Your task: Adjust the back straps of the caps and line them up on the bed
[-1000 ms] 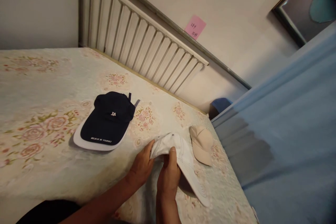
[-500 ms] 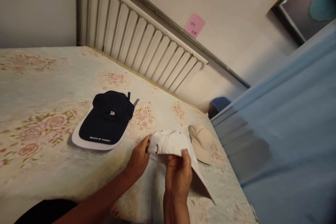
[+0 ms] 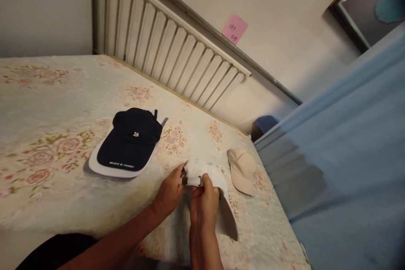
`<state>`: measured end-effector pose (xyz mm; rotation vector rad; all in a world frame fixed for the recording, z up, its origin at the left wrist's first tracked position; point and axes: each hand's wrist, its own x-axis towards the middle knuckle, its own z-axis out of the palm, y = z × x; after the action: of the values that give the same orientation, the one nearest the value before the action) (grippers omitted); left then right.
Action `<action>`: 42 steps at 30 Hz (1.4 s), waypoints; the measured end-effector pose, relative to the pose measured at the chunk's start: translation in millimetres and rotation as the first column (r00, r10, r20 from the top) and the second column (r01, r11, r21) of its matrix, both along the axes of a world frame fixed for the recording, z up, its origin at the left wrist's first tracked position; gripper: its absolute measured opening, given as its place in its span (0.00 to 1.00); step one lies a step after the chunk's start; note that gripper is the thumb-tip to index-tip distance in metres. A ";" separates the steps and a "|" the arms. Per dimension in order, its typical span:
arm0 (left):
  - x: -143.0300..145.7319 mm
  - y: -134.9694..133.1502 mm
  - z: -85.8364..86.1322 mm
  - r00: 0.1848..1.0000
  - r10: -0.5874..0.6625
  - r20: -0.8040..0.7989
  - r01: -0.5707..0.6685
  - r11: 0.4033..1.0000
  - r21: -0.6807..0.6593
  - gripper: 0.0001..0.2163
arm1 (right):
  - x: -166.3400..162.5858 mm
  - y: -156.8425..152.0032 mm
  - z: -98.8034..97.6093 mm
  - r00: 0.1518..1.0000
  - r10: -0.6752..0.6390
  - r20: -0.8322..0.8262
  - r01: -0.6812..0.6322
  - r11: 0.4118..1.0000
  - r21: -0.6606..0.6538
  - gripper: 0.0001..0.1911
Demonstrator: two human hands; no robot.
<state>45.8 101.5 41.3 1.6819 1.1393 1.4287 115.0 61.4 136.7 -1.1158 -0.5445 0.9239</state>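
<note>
Above the bed I hold a white baseball cap [image 3: 218, 173] in both hands, its back strap facing me and its brim pointing down to the right. My left hand [image 3: 171, 187] is closed on the left side of the strap. With thumb on top and fingers beneath, my right hand [image 3: 205, 198] pinches the rim near the strap's buckle. To the left lies a navy cap [image 3: 129, 139] with small white lettering, and a white brim [image 3: 103, 168] shows under its own. A beige cap [image 3: 243, 171] rests beyond the white one, to the right.
The caps lie on a flowered bedspread [image 3: 79, 105]. A white radiator [image 3: 171, 46] runs along the far wall, with a pink note [image 3: 235, 28] above it. Blue curtains [image 3: 341, 156] hang at the right, beside a blue object [image 3: 265, 124] at the bed's corner. A dark rounded shape [image 3: 57, 251] is at bottom left.
The white cap has turned so that its strap faces me more and its brim has swung left. My right hand has shifted left along the rim toward the buckle.
</note>
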 end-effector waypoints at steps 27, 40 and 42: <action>-4.3 3.1 8.6 0.969 -0.030 -0.246 -0.050 0.948 -0.315 0.10 | 31.8 15.6 -1.7 0.980 0.014 -0.201 0.017 0.988 0.152 0.07; -8.7 8.3 9.1 0.950 0.021 -0.310 -0.115 0.951 -0.287 0.12 | 38.7 53.3 -5.8 0.960 0.173 -0.218 -0.191 0.980 -0.061 0.06; -9.5 10.1 9.9 0.942 0.026 -0.335 -0.135 0.942 -0.307 0.12 | 41.0 61.7 -9.4 0.972 0.167 -0.167 -0.182 0.980 -0.081 0.06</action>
<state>36.3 111.6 51.2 1.6815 1.5501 0.9564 156.0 123.1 127.2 -1.0804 -0.4753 1.1926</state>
